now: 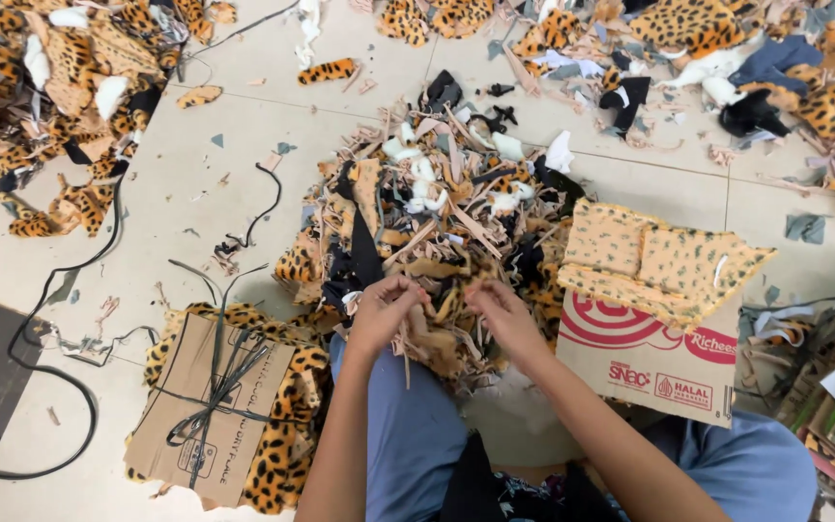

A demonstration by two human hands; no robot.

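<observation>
A big heap of fabric scraps [437, 208], tan, black, white and leopard-print, lies on the tiled floor in front of my knees. My left hand [382, 307] is closed on tan strips at the heap's near edge. My right hand [501, 311] pinches a tan scrap beside it, fingers curled. Between my two hands hangs a bunch of tan strips [434, 333]. My legs in blue trousers [393, 435] show below.
A cardboard bundle tied with black string [213, 411] holds leopard-print pieces at the lower left. A printed cardboard box [651, 362] with stacked yellow spotted pieces [659, 259] stands right. Leopard-print piles [45, 87] fill the top left and top right. Black cords [60, 275] trail across the floor.
</observation>
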